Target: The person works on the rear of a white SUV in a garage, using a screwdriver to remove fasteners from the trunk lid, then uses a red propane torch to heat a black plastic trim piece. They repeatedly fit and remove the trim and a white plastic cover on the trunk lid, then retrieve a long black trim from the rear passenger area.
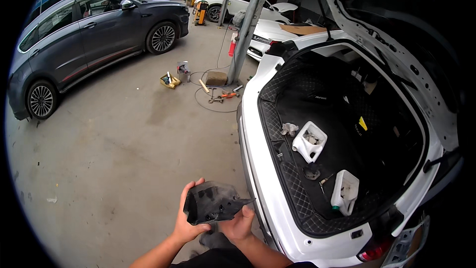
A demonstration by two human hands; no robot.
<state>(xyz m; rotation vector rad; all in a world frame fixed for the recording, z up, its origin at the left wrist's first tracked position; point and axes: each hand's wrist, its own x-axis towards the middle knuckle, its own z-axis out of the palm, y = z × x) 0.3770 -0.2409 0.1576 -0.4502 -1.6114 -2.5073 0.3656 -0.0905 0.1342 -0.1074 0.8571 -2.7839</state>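
Observation:
My left hand (186, 226) grips the left end of a black, dirty part (213, 203), hollow with dark holes or patches in it, at the bottom middle of the head view. My right hand (238, 226) holds its right end, thumb against the side. Just to the right is the open boot (332, 114) of a white car. On its dark mat lie two cut-open white jugs (310, 141) (344, 192), a crumpled light rag (289, 129), a dark lump (311, 171) and a small metal tool (325, 184).
A dark grey car (99, 44) stands at upper left. A steel post (245, 34) has a cable (218, 110), loose tools (223, 97), a brown block (215, 78) and a box (169, 80) near its base. The raised tailgate (426, 79) overhangs the right side.

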